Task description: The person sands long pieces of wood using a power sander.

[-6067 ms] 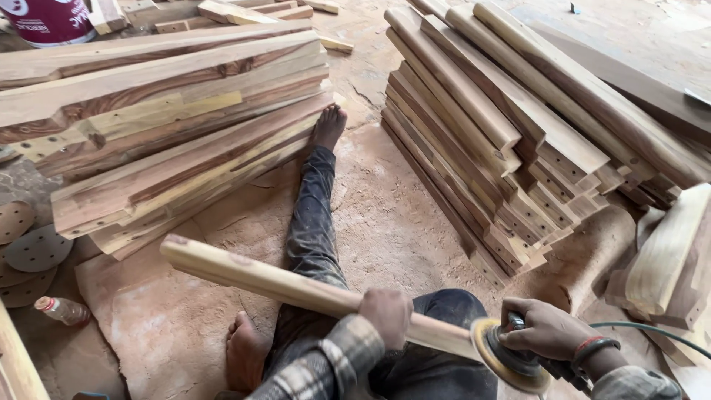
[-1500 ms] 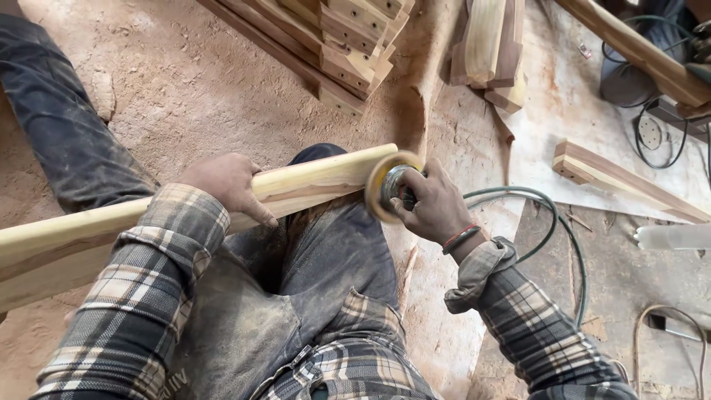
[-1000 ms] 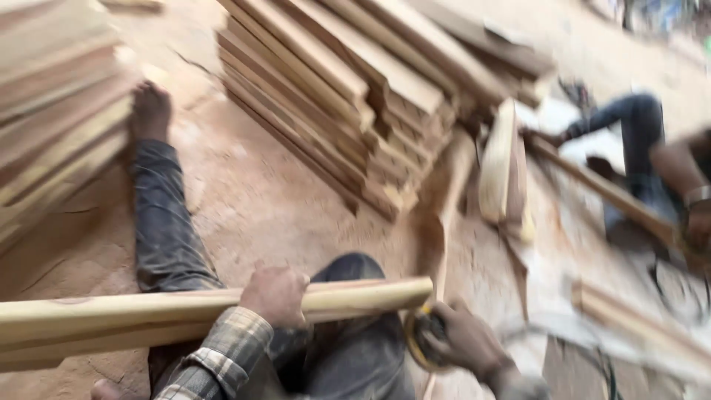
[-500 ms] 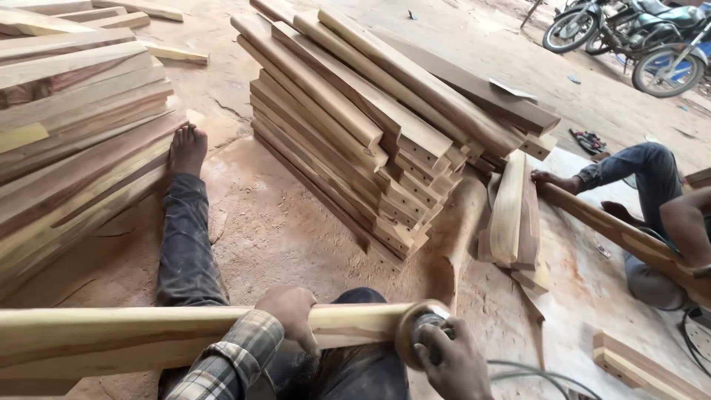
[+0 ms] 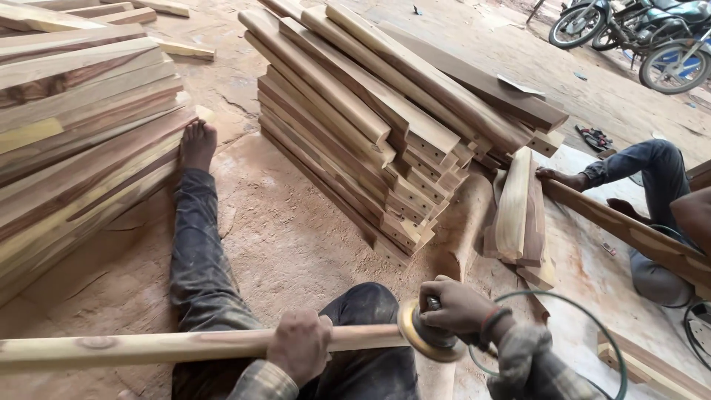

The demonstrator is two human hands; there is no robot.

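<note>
Pale wooden pole [image 5: 170, 347], lying across bottom of frame, gripped mid-length by left hand [image 5: 300, 346]. Disc sander [image 5: 424, 337], bottom centre, clasped by right hand [image 5: 457, 307], pressed against pole's end. Stacked planks [image 5: 385, 126] at upper centre. Second person's leg [image 5: 637, 167] at right edge.

Left hand [image 5: 300, 347] grips a long pale wooden rail [image 5: 170, 347] from above. Right hand [image 5: 458, 307], just beside the rail's end, presses a disc sander [image 5: 429, 342] against it. Beyond both hands, stacked wooden planks [image 5: 385, 126] rest on the dusty floor [image 5: 289, 237].
</note>
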